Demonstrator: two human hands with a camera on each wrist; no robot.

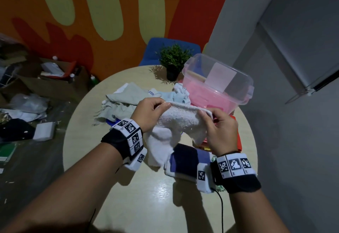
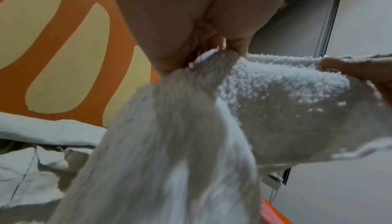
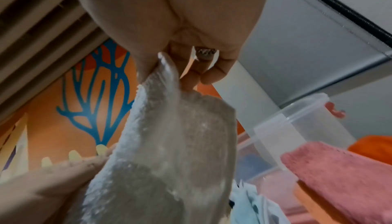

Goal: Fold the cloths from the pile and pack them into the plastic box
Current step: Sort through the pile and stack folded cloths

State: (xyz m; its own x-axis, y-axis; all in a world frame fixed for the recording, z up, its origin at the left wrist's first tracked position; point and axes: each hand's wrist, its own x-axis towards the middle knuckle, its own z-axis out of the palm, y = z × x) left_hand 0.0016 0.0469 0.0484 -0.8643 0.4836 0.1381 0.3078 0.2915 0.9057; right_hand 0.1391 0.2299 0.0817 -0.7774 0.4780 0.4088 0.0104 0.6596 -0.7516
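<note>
A white terry cloth [image 1: 180,120] hangs above the round table, stretched between both hands. My left hand [image 1: 152,107] pinches its top left corner, seen close in the left wrist view as the white cloth [image 2: 275,93] under the left hand [image 2: 224,48]. My right hand [image 1: 218,122] pinches the top right corner; in the right wrist view the cloth [image 3: 169,143] droops from the right hand [image 3: 169,69]. The pile of pale cloths [image 1: 128,98] lies behind the hands. The clear plastic box [image 1: 236,87] with pink cloth inside stands at the back right.
A potted plant [image 1: 173,60] stands at the table's [image 1: 146,196] far edge, a blue chair [image 1: 152,49] behind it. A dark blue and lilac folded cloth [image 1: 187,161] and orange-red cloths [image 1: 238,141] lie under the right hand. Boxes and clutter [image 1: 36,89] cover the floor at left.
</note>
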